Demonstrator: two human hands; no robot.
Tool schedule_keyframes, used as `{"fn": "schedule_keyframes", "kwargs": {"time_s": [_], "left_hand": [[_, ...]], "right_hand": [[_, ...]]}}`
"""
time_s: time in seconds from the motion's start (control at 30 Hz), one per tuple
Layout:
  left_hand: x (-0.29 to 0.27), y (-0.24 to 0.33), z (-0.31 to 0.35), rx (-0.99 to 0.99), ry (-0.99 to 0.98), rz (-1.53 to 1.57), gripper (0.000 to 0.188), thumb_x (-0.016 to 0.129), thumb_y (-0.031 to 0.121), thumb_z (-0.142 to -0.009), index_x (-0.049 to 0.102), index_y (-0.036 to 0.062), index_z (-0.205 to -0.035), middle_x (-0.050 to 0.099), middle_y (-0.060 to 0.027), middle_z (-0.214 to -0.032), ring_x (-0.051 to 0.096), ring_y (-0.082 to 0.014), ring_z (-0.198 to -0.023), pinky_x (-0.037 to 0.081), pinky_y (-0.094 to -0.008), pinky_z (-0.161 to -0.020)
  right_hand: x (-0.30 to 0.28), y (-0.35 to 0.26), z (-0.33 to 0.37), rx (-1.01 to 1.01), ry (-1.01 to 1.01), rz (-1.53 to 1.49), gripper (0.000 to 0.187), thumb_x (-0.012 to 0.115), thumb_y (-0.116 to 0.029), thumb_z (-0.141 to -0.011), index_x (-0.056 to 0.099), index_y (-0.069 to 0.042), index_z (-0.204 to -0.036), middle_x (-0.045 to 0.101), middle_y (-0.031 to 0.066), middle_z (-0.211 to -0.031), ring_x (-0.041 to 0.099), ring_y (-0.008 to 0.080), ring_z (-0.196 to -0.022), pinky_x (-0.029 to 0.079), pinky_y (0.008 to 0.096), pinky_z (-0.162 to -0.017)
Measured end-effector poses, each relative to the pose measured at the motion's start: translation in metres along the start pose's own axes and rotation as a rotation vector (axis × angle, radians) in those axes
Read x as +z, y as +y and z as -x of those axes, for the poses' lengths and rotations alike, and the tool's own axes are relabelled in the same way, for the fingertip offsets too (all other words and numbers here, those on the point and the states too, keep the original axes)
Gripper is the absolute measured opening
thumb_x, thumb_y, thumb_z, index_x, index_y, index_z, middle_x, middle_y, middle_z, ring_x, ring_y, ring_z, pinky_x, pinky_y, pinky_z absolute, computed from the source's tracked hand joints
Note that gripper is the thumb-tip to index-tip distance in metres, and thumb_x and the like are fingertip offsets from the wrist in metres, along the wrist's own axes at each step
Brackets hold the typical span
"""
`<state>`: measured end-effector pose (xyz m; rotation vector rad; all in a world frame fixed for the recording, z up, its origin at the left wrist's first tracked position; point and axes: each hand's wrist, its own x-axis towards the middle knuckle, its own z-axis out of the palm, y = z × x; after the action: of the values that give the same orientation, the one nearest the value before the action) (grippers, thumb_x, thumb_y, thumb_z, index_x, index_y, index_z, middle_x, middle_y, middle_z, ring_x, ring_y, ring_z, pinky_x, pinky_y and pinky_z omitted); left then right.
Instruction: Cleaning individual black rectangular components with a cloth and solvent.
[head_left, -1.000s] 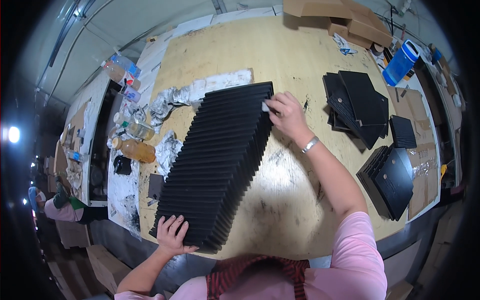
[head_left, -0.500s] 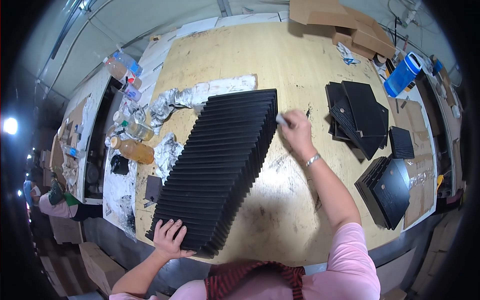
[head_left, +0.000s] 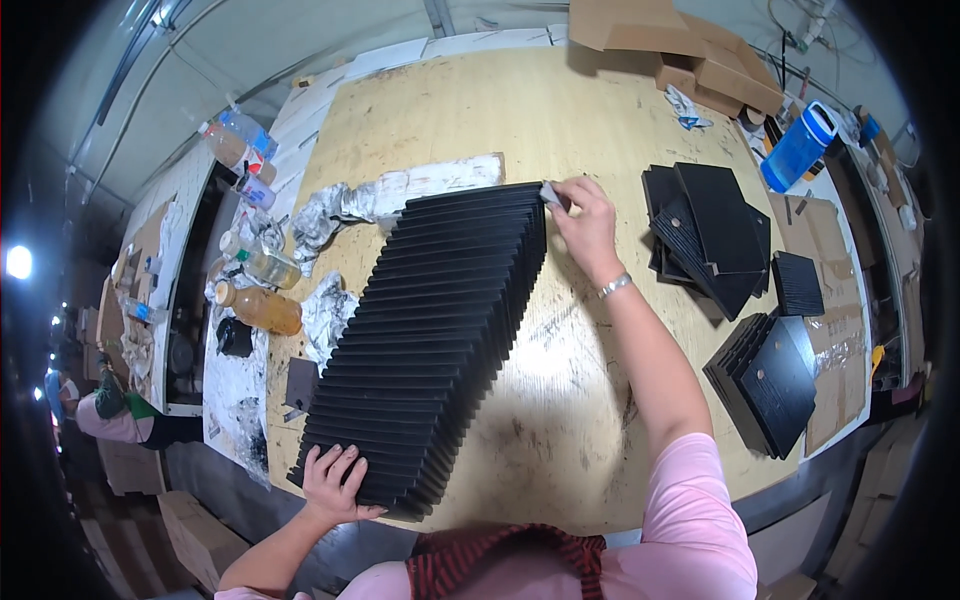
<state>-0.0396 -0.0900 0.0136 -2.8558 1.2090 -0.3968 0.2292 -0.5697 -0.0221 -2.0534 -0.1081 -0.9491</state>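
A long slanted row of thin black boards [head_left: 420,330] stands on edge, packed together across the table. My left hand [head_left: 335,488] rests on the near end of the row, fingers spread over the top edges and thumb stretched along the nearest board. At the far right corner, my right hand [head_left: 588,222] pinches a small grey-white pad [head_left: 551,195], its exact kind too small to tell. The pad touches or nearly touches the end of the farthest board. A silver band [head_left: 614,286] circles my right wrist.
Stacked black boards [head_left: 720,225] lie to the right, with another pile [head_left: 770,380] nearer me. Bottles of amber liquid [head_left: 262,307] and crumpled stained cloths [head_left: 325,310] line the left. A blue jug [head_left: 798,147] and an opened cardboard box [head_left: 690,55] stand at the far right.
My right hand has moved away from me and slightly left, bringing the pad up to the far corner of the board row. My left hand keeps its place on the near end.
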Motion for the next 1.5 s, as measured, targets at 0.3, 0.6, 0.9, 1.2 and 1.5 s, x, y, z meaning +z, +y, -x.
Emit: {"fn": "schedule_keyframes", "kwargs": {"time_s": [0.3,0.6,0.9,1.2,1.5], "left_hand": [[-0.001,0.000,0.000,0.005,0.000,-0.024,0.079,0.056,0.077,-0.078,0.063,0.0099,-0.119,0.061,-0.0125,-0.125,0.057,-0.0347,-0.110,0.041,-0.0595,-0.098],[0.003,-0.002,0.004,0.000,-0.005,0.002,0.079,0.057,0.077,-0.078,0.063,0.0098,-0.119,0.060,-0.0128,-0.127,0.056,-0.0351,-0.112,0.041,-0.0603,-0.098],[0.001,-0.002,0.006,0.018,-0.024,0.014,0.085,0.055,0.077,-0.078,0.056,0.0079,-0.128,0.057,-0.0184,-0.127,0.056,-0.0404,-0.110,0.040,-0.0638,-0.098],[0.001,0.000,0.003,0.012,-0.004,0.004,0.084,0.055,0.077,-0.078,0.058,0.0087,-0.127,0.058,-0.0163,-0.127,0.056,-0.0389,-0.110,0.040,-0.0625,-0.098],[0.002,0.001,0.002,0.003,0.012,-0.022,0.078,0.055,0.077,-0.078,0.063,0.0103,-0.119,0.061,-0.0127,-0.125,0.056,-0.0347,-0.111,0.041,-0.0599,-0.098]], "right_hand": [[-0.014,0.003,0.050,0.118,-0.238,0.062,0.013,0.073,-0.003,-0.080,0.072,0.001,-0.092,0.065,0.0143,-0.088,0.064,0.0317,-0.086,0.053,0.0388,-0.078],[0.001,0.019,0.020,0.173,-0.244,0.076,0.014,0.074,-0.004,-0.080,0.073,-0.001,-0.093,0.064,0.0122,-0.086,0.062,0.0310,-0.085,0.051,0.0380,-0.079],[-0.002,-0.012,0.007,-0.028,-0.079,-0.002,0.017,0.072,0.000,-0.078,0.073,-0.002,-0.095,0.065,0.0098,-0.090,0.061,0.0288,-0.089,0.052,0.0373,-0.080],[-0.014,-0.006,0.014,-0.156,-0.125,0.151,0.017,0.071,0.001,-0.076,0.072,-0.002,-0.093,0.065,0.0078,-0.091,0.060,0.0277,-0.087,0.053,0.0378,-0.079],[-0.014,0.000,0.016,-0.256,-0.205,0.231,0.018,0.070,0.003,-0.073,0.071,-0.004,-0.089,0.065,0.0048,-0.090,0.059,0.0256,-0.086,0.052,0.0366,-0.077]]}}
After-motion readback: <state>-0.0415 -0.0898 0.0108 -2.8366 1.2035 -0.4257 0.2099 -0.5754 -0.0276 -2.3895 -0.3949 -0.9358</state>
